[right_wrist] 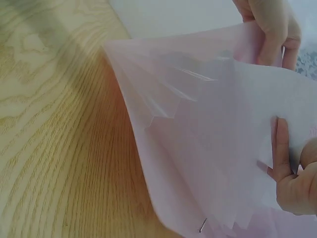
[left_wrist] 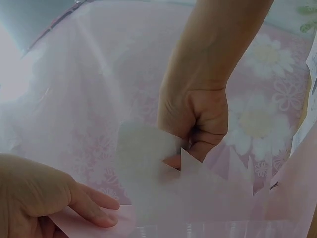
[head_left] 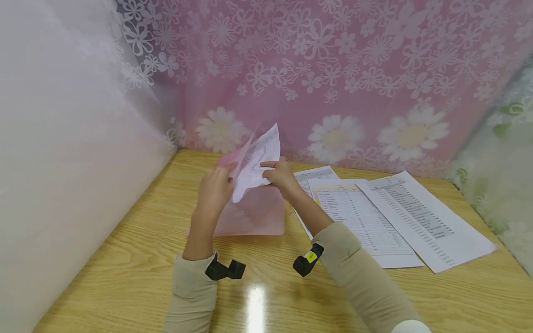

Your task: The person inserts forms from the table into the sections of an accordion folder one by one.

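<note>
A pink translucent expanding file folder (head_left: 254, 215) stands spread on the table, its stepped inner dividers (right_wrist: 163, 119) fanned out in the right wrist view. With thumb and fingers my left hand (head_left: 214, 189) pinches the upper edge of the folder's pink plastic at the left. A printed white sheet (head_left: 264, 148), bent and tilted, sticks up out of the folder. My right hand (head_left: 280, 175) grips this sheet at its right side, fingers on its face. In the left wrist view the sheet's pale back (left_wrist: 143, 168) covers part of the right fingers.
Several printed sheets (head_left: 362, 222) lie overlapping to the right of the folder on the wood-grain table (head_left: 137, 268). A pink flowered curtain (head_left: 291, 92) hangs behind the table, and a white sheet-like wall (head_left: 75, 162) borders the left side.
</note>
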A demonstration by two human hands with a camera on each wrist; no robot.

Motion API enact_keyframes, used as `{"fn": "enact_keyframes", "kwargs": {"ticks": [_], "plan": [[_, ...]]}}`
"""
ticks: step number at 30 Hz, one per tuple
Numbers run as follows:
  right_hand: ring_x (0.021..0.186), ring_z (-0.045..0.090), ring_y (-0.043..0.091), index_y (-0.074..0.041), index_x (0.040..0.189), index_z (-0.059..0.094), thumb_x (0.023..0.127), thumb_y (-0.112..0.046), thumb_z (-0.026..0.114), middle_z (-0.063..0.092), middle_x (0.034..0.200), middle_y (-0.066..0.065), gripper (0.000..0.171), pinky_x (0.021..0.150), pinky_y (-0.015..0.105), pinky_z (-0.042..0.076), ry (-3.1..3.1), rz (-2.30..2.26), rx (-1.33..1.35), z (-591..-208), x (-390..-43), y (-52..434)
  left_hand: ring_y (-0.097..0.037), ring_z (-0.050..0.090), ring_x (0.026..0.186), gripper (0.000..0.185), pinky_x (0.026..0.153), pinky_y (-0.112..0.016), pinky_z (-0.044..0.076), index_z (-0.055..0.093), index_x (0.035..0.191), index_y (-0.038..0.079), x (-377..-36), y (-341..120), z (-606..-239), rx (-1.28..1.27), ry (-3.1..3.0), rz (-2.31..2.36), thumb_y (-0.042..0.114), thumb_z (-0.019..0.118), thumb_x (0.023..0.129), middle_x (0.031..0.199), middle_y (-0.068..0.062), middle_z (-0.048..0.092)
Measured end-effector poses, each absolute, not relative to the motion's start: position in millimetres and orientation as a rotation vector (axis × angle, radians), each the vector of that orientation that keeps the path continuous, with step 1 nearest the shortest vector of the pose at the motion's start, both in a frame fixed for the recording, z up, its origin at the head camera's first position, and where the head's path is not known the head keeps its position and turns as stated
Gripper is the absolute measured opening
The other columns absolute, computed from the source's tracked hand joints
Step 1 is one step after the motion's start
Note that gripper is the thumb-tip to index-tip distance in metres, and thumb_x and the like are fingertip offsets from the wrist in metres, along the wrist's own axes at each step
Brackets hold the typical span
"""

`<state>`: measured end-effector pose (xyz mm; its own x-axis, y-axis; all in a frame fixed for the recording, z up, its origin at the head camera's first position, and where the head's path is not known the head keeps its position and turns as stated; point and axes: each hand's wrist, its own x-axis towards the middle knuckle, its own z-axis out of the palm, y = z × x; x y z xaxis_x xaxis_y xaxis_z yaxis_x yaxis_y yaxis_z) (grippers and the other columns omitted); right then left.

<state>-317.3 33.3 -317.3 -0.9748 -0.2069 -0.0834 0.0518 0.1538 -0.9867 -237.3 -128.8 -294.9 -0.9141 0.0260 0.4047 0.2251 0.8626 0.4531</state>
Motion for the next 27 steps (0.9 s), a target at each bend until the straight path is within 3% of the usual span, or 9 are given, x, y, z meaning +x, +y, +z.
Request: {"fn": "enact_keyframes", "kwargs": {"ticks": [3, 6, 8, 9, 11, 15, 21, 25, 27], "plan": [[0.044, 0.028, 0.005, 0.005, 0.125, 0.054, 0.083, 0.008, 0.048, 0.041, 0.127, 0.009, 0.042, 0.059, 0.022, 0.048, 2.286, -1.867, -0.195, -316.1, -315.0, 31.0, -0.018, 0.037, 0.051, 0.042, 0.051, -0.033, 0.039, 0.06, 0.121, 0.002, -238.3, -130.3, -295.5, -0.179, -2.632, -0.716, -0.009, 0.057, 0.08, 0.103, -0.022, 0.063], [0.048, 0.029, 0.003, 0.003, 0.128, 0.051, 0.085, 0.005, 0.048, 0.05, 0.113, 0.008, 0.043, 0.065, 0.025, 0.048, 2.255, -1.873, -0.216, -313.8, -315.1, 35.1, -0.019, 0.039, 0.052, 0.041, 0.051, -0.034, 0.04, 0.061, 0.119, 0.001, -239.2, -134.0, -295.8, -0.172, -2.614, -0.711, -0.01, 0.056, 0.08, 0.097, -0.022, 0.064], [0.053, 0.03, 0.006, -0.001, 0.131, 0.049, 0.088, 0.002, 0.049, 0.05, 0.117, 0.007, 0.043, 0.068, 0.026, 0.047, 2.203, -1.883, -0.221, -311.5, -314.7, 39.9, -0.019, 0.036, 0.05, 0.042, 0.05, -0.034, 0.038, 0.061, 0.119, 0.001, -239.5, -136.3, -295.7, -0.161, -2.609, -0.725, -0.011, 0.055, 0.079, 0.095, -0.023, 0.064], [0.059, 0.036, 0.007, -0.003, 0.132, 0.049, 0.089, 0.0, 0.05, 0.045, 0.13, 0.005, 0.043, 0.069, 0.026, 0.046, 2.177, -1.882, -0.227, -310.0, -314.1, 42.3, -0.018, 0.034, 0.049, 0.042, 0.048, -0.034, 0.037, 0.061, 0.119, 0.001, -239.6, -137.2, -295.5, -0.159, -2.612, -0.734, -0.011, 0.054, 0.08, 0.094, -0.023, 0.064], [0.075, 0.046, 0.008, -0.005, 0.133, 0.048, 0.09, -0.004, 0.052, 0.041, 0.136, 0.006, 0.043, 0.066, 0.026, 0.045, 2.139, -1.864, -0.25, -307.1, -312.5, 45.9, -0.017, 0.033, 0.048, 0.042, 0.048, -0.034, 0.037, 0.061, 0.12, 0.001, -239.4, -138.3, -295.2, -0.154, -2.614, -0.742, -0.01, 0.054, 0.08, 0.095, -0.023, 0.065], [0.1, 0.052, 0.017, -0.005, 0.132, 0.05, 0.09, -0.006, 0.055, 0.042, 0.136, 0.01, 0.043, 0.065, 0.025, 0.045, 2.123, -1.778, -0.285, -301.2, -308.6, 49.0, -0.017, 0.034, 0.048, 0.042, 0.048, -0.033, 0.037, 0.06, 0.12, 0.002, -239.4, -138.0, -294.2, -0.156, -2.623, -0.756, -0.01, 0.055, 0.08, 0.093, -0.022, 0.065], [0.08, 0.056, 0.014, -0.004, 0.132, 0.05, 0.089, -0.002, 0.053, 0.043, 0.132, 0.014, 0.043, 0.078, 0.032, 0.046, 2.24, -1.658, -0.286, -295.1, -305.4, 52.4, -0.019, 0.037, 0.051, 0.043, 0.05, -0.034, 0.038, 0.06, 0.121, 0.002, -240.4, -139.0, -295.3, -0.128, -2.617, -0.728, -0.011, 0.053, 0.081, 0.091, -0.022, 0.065], [0.079, 0.058, 0.016, -0.006, 0.133, 0.049, 0.089, -0.002, 0.052, 0.053, 0.118, 0.016, 0.044, 0.075, 0.03, 0.047, 2.247, -1.656, -0.271, -288.3, -303.5, 59.5, -0.022, 0.042, 0.053, 0.043, 0.051, -0.035, 0.04, 0.061, 0.119, 0.001, -239.5, -144.0, -296.5, -0.103, -2.585, -0.716, -0.013, 0.052, 0.079, 0.093, -0.023, 0.065], [0.079, 0.058, 0.017, -0.008, 0.135, 0.047, 0.088, -0.001, 0.053, 0.054, 0.116, 0.015, 0.048, 0.071, 0.028, 0.047, 2.249, -1.647, -0.275, -284.2, -303.1, 63.6, -0.02, 0.038, 0.049, 0.044, 0.048, -0.034, 0.038, 0.061, 0.119, 0.001, -239.3, -146.2, -296.5, -0.111, -2.585, -0.723, -0.013, 0.052, 0.079, 0.08, -0.022, 0.064]]}}
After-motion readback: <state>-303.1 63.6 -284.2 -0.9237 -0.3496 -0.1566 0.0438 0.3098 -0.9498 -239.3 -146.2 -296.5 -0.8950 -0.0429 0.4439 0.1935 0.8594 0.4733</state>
